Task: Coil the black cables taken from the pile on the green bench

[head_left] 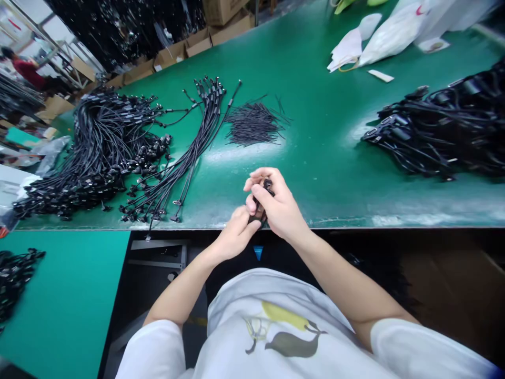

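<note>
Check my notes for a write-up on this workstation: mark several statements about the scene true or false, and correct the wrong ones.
1. The left hand and right hand are close together at a small black item. True.
2. The heap of short black strips lies to the right of the white bag. False: the short black strips lie to the left of the white bag.
3. Cardboard boxes stand beyond the far edge of the green table. True.
4. The person's own shirt is plain red. False: the shirt is white with a printed picture.
</note>
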A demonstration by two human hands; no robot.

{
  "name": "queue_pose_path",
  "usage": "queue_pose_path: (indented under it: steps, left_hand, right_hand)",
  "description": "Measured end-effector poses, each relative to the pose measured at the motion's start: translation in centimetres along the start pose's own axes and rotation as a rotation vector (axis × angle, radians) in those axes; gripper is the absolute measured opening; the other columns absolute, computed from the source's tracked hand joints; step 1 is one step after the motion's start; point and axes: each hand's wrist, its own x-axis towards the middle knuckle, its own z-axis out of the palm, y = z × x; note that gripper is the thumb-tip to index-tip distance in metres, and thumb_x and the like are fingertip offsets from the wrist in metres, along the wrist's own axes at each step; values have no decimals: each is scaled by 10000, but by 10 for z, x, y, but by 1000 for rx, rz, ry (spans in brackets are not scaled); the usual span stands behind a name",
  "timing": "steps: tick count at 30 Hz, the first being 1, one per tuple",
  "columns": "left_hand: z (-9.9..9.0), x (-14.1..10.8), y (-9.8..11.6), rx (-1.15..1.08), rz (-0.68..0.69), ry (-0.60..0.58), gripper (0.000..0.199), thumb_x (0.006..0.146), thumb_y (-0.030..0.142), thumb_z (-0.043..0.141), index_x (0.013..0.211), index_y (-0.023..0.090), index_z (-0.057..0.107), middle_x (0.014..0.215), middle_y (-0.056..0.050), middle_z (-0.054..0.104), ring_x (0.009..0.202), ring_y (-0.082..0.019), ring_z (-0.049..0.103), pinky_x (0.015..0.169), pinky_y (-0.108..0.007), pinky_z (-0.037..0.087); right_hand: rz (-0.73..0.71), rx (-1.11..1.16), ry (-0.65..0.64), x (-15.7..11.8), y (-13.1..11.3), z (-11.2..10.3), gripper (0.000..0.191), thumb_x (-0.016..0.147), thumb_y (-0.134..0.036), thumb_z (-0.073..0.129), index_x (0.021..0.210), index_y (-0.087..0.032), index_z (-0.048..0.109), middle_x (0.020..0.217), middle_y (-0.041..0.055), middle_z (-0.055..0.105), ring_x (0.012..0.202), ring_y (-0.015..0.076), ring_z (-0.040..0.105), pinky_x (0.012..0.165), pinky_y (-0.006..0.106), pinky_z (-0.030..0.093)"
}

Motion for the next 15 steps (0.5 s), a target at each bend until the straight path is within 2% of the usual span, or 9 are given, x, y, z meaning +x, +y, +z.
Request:
queue_pose_path:
  steps: [3, 4, 6, 10, 12, 15]
  left_hand:
    - [9, -1, 3, -505, -24, -171, 344, 919, 494, 506, 1086, 198, 454, 898, -43, 607, 844, -185, 599, 817, -358, 492]
    - [12, 0, 5, -651, -39, -192, 355, 912, 533, 501, 1037, 208, 436, 812, -12, 578, 728, -151, 577, 715, -311, 488]
    - [17, 1, 9, -840, -83, -150, 357, 912, 564, 486, 947, 218, 406, 694, 37, 492, 583, -97, 485, 577, -233, 415]
    - [16, 3, 15, -891, -194, -76, 336, 912, 513, 530, 928, 183, 471, 637, 65, 386, 512, -49, 362, 499, -172, 293]
    - [14, 3, 17, -863, -227, -108, 368, 896, 511, 561, 926, 146, 523, 633, 62, 372, 510, -43, 349, 493, -171, 287]
    - [14, 3, 18, -862, -272, -184, 399, 853, 516, 619, 898, 126, 549, 621, 59, 371, 516, -53, 377, 500, -184, 319]
  right_hand:
    - [-62, -130, -119, 0, -11, -2, 244, 927, -364, 557, 1144, -265, 505, 800, -48, 477, 512, 37, 476, 472, 186, 422]
    - [-80, -176, -135, 1, -13, -3, 227, 935, -366, 548, 1133, -256, 521, 755, -55, 463, 482, 32, 446, 457, 183, 404]
    - [-94, -239, -151, 6, -15, -5, 198, 940, -383, 542, 1066, -230, 550, 681, -65, 453, 426, 22, 397, 426, 179, 367]
    - [-10, -134, -82, 17, -10, -10, 265, 893, -461, 595, 922, -214, 504, 598, -90, 447, 363, 38, 430, 352, 171, 326]
    - [30, -69, -43, 20, -6, -10, 319, 858, -495, 629, 896, -221, 471, 545, -110, 430, 329, 50, 423, 324, 169, 317]
    - [59, -99, -50, 19, -3, -9, 334, 859, -515, 622, 873, -219, 469, 449, -130, 378, 283, 50, 357, 307, 164, 297]
